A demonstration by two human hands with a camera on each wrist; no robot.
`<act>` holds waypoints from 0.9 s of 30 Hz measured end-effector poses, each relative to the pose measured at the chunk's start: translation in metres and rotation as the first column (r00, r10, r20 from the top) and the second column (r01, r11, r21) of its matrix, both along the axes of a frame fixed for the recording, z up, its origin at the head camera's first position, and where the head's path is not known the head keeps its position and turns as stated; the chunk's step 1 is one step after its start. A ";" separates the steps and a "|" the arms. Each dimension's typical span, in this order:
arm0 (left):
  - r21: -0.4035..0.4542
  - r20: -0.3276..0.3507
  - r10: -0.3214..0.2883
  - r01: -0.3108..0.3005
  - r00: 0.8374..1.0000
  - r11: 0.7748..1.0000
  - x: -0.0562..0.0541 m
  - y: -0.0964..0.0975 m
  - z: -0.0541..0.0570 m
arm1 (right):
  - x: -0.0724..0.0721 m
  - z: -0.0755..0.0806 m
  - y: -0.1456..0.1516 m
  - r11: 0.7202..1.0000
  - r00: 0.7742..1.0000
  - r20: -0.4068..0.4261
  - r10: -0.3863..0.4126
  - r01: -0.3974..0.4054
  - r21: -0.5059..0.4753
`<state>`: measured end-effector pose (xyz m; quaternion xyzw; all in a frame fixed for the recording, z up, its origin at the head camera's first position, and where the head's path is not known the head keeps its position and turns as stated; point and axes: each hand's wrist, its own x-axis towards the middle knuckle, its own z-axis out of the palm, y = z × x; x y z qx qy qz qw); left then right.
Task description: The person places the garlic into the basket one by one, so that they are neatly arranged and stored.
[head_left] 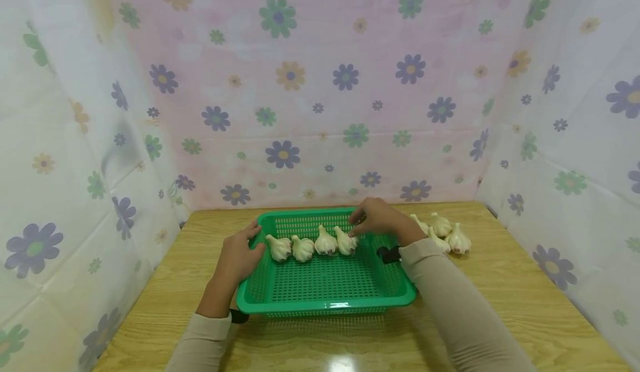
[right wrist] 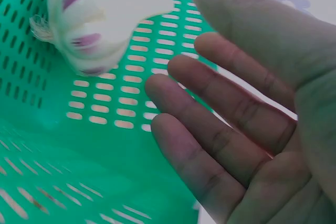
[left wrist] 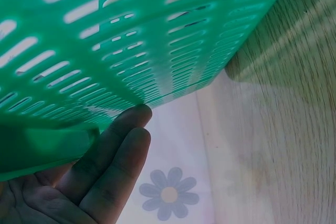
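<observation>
A green plastic basket with slotted walls stands on the table, and several garlic bulbs sit in a row across it. My left hand grips the basket's left rim, thumb over the inner side; in the left wrist view its fingers lie along the outside of the slotted wall. Over the back right part of the basket is my right hand, beside the rightmost garlic bulb. The right wrist view shows that garlic bulb apart from the loosely spread fingers, with nothing held.
More garlic bulbs lie in a cluster on the wooden table, right of the basket and partly behind the right forearm. Flower-patterned cloth hangs at the back and both sides. Each wrist wears a black camera.
</observation>
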<state>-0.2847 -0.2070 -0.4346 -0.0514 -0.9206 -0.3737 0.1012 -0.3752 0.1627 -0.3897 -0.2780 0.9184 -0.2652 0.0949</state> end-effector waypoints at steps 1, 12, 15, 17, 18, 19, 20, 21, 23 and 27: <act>0.002 -0.001 0.001 -0.001 1.000 1.000 0.000 0.000 0.000 | 0.001 0.002 0.001 1.000 1.000 -0.004 0.006 -0.006 -0.012; -0.008 -0.014 -0.012 0.012 1.000 1.000 0.001 -0.001 0.000 | 0.016 0.020 0.036 0.992 0.999 0.002 -0.035 0.035 -0.117; -0.009 -0.005 -0.008 0.008 1.000 1.000 0.000 -0.001 0.000 | 0.021 0.022 0.050 0.991 0.998 -0.008 -0.059 0.057 -0.117; -0.006 -0.001 -0.008 0.008 1.000 1.000 0.000 -0.001 0.000 | 0.024 0.022 0.061 0.991 0.996 -0.047 -0.078 0.072 -0.115; -0.003 0.001 -0.007 0.007 1.000 1.000 0.001 -0.001 0.001 | 0.026 0.021 0.066 0.990 0.994 -0.073 -0.087 0.079 -0.114; -0.003 0.005 -0.004 0.004 1.000 1.000 0.000 -0.001 0.001 | 0.028 0.020 0.071 0.990 0.989 -0.107 -0.100 0.088 -0.111; -0.001 0.009 -0.002 0.002 1.000 1.000 0.000 0.000 0.001 | 0.030 0.019 0.076 0.989 0.983 -0.139 -0.117 0.102 -0.112; -0.003 0.012 0.000 0.000 1.000 1.000 0.000 0.000 0.002 | 0.032 0.017 0.081 0.986 0.978 -0.162 -0.135 0.116 -0.118; -0.006 0.018 0.001 -0.001 1.000 1.000 0.000 0.000 0.002 | 0.038 0.014 0.090 0.982 0.965 -0.206 -0.162 0.137 -0.132; -0.010 0.023 0.002 -0.002 1.000 1.000 0.000 0.000 0.002 | 0.050 0.008 0.108 0.967 0.949 -0.224 -0.222 0.185 -0.173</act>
